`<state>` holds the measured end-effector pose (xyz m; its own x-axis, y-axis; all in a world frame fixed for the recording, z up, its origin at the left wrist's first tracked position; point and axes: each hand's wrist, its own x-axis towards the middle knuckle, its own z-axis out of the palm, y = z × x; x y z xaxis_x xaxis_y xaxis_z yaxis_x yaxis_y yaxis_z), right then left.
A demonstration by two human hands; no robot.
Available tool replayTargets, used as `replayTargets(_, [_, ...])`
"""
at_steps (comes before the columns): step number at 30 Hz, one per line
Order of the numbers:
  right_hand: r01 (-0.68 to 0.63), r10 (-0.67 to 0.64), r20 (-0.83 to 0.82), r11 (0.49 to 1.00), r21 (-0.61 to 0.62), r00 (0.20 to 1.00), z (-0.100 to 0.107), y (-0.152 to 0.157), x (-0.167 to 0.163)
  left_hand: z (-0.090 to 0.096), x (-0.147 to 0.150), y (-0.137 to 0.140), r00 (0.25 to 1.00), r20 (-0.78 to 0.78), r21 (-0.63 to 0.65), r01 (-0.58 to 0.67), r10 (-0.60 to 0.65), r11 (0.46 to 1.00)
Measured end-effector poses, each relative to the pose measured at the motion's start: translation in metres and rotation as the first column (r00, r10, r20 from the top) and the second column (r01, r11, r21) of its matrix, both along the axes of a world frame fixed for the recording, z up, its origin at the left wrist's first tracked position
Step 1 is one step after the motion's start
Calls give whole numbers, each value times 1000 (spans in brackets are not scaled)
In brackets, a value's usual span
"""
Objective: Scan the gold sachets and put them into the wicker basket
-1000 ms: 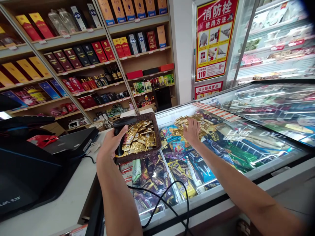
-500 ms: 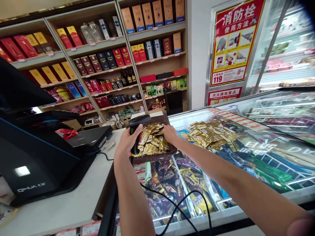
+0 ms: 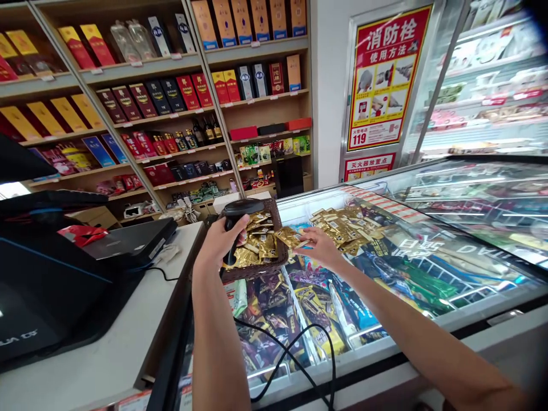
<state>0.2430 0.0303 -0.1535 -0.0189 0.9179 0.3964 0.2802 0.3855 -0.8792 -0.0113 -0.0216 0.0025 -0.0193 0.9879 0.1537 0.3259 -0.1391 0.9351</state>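
My left hand (image 3: 218, 242) grips a black corded barcode scanner (image 3: 240, 214), its head held over a brown wicker basket (image 3: 257, 268) full of gold sachets. My right hand (image 3: 321, 246) pinches one gold sachet (image 3: 289, 236) just right of the basket, in front of the scanner. A loose pile of the same gold sachets (image 3: 342, 224) lies on the glass lid of the chest freezer (image 3: 428, 268) beyond my right hand. The scanner's black cable (image 3: 295, 348) loops down over the glass.
A black till screen (image 3: 47, 285) and a flat black device (image 3: 128, 242) sit on the white counter (image 3: 111, 354) at left. Shelves of boxed goods (image 3: 171, 97) fill the back wall. A red poster (image 3: 383, 80) hangs beside a tall glass-door cooler (image 3: 488, 80).
My right hand went from the loose pile to the basket, then drew back right holding one gold sachet. The left hand kept hold of the scanner.
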Motion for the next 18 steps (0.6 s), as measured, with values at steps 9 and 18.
replayTargets(9, [-15,-91,-411,969,-246,907,-16,11,-10,3,29,-4,973,-224,-19,62,-65,998])
replayTargets(18, [-180,-60,-753,956,-233,655,-2,8,-9,6,34,-5,977,-199,-45,64,-72,997])
